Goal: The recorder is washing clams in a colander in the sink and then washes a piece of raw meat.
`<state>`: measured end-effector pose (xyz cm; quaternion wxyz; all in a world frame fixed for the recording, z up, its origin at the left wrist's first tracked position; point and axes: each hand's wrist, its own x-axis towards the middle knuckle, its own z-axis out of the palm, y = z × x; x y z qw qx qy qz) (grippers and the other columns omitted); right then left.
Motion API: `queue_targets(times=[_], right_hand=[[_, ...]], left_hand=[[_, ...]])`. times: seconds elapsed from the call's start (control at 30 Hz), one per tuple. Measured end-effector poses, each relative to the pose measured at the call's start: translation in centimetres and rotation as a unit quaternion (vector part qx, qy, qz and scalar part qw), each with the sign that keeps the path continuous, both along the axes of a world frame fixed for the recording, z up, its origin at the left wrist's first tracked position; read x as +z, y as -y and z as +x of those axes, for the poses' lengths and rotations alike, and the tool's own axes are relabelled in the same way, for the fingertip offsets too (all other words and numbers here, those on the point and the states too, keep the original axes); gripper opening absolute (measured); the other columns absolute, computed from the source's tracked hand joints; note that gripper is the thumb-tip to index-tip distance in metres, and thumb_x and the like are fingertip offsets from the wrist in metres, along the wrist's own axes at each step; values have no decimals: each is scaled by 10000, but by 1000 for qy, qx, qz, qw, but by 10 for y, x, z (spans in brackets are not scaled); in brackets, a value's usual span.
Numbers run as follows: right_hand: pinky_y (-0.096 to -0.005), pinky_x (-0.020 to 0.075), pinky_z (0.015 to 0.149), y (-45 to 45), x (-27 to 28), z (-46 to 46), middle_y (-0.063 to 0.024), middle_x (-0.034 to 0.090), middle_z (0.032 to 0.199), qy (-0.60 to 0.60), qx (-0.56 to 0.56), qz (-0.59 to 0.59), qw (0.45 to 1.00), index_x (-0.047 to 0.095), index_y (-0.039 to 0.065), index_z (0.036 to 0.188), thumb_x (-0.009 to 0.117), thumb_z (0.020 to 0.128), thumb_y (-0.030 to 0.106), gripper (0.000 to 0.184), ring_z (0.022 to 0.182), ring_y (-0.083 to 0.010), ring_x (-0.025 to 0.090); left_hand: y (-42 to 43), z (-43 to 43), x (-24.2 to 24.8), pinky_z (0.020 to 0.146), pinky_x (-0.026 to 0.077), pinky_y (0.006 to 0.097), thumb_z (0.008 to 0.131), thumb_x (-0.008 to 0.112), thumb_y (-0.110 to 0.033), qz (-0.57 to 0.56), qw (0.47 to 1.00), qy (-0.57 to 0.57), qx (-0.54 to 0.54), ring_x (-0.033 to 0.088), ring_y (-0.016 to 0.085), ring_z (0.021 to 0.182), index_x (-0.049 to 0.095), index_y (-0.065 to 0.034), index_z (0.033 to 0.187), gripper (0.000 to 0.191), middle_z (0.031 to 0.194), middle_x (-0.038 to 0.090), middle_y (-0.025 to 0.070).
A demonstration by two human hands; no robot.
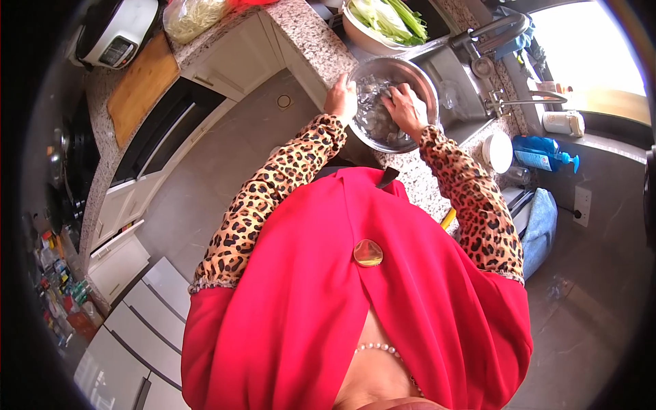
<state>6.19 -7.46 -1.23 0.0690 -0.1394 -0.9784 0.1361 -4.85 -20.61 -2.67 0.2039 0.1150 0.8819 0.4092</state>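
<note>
A round stainless steel bowl [429, 92] holds water and greyish pieces of food [376, 115] that I cannot identify. My left hand [342, 100] grips the bowl's left rim, thumb near the edge. Inside the bowl, my right hand [406, 110] dips its bent fingertips into the water among the pieces; whether it pinches one is hidden. Leopard-print sleeve covers reach both wrists. Just beyond the bowl stands a pale basin [361, 38] of leafy green vegetables [389, 20].
At the right are a steel sink [461, 110], a faucet [505, 25], a white tub [497, 152] and a blue pump bottle [538, 152]. A wooden cutting board [143, 87] and a white appliance [120, 31] rest on the left counter, near a bag of noodle-like strands [192, 18].
</note>
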Motion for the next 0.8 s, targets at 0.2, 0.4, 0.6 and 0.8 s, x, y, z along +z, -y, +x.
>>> queue_targets(times=[0.2,0.4,0.6,0.8], right_hand=[[-528,191,955,41,14,-9,-150,360,1236,-18,96,48,994,431,133,1166,554,709,401,545,1139,-349,311],[-496,317,837,26,-4,-32,-128,432,1084,1,47,70,996,438,112,1128,519,709,447,543,1039,-365,353],[-405,456,645,0,-7,-44,-108,511,873,-20,42,72,996,540,125,903,570,712,359,303,876,-302,480],[-389,423,752,-19,-8,-9,-155,510,939,-31,129,-48,990,582,78,840,574,674,264,249,919,-306,478]], left_hand=[[2,1,1,798,410,376,798,463,-259,44,999,-16,0,528,349,920,455,-46,1138,402,995,553,208],[-2,2,6,795,412,379,796,471,-242,67,997,-40,3,525,349,923,464,-30,1114,383,969,558,211],[0,0,-2,770,416,409,813,431,-273,46,998,-50,-14,528,343,915,454,-130,1126,345,996,559,170],[0,2,-2,786,413,422,817,397,-296,7,1000,-30,-2,531,343,917,443,-151,1153,369,1013,561,152]])
